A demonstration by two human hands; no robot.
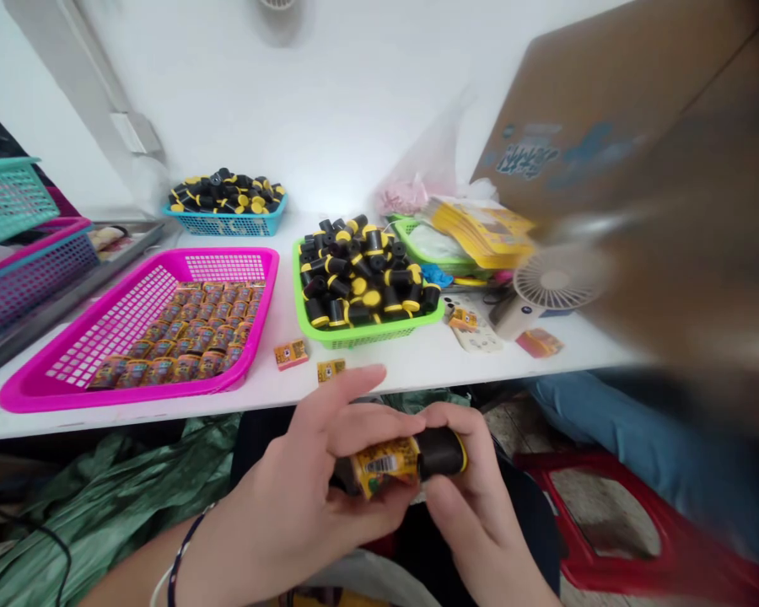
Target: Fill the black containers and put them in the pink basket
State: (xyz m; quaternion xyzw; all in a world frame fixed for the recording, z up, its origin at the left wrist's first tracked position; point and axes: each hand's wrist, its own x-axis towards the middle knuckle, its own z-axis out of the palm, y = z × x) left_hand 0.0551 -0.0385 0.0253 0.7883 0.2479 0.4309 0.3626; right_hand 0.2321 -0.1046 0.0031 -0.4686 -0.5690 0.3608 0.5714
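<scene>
A: While the eye runs left to right, what comes first?

B: A teal basket (13,202) leaning over a purple basket (31,287), then a magenta tray (60,379) of wrapped packets (183,346) on the white table (271,316).

A: And past that?

B: A blue basket (228,224) and a green basket (379,330), both heaped with black-and-yellow spools (367,270). Two loose packets (291,354) lie on the table between the tray and the green basket, in front of it. Further right stand a small fan (557,278) and a brown carton (582,118) (the far right is smeared by a blur close to the lens, too soft to name).

A: Where are the hands?

B: Just below the table's front edge. The left hand (297,489), a dark cord bracelet (186,561) on its wrist, is closed around a yellow barcoded wrapper (383,464). The right hand (481,506) grips the black body of the held spool (441,453), whose yellow end shows at the right. The wrapper is partly around that spool.
</scene>
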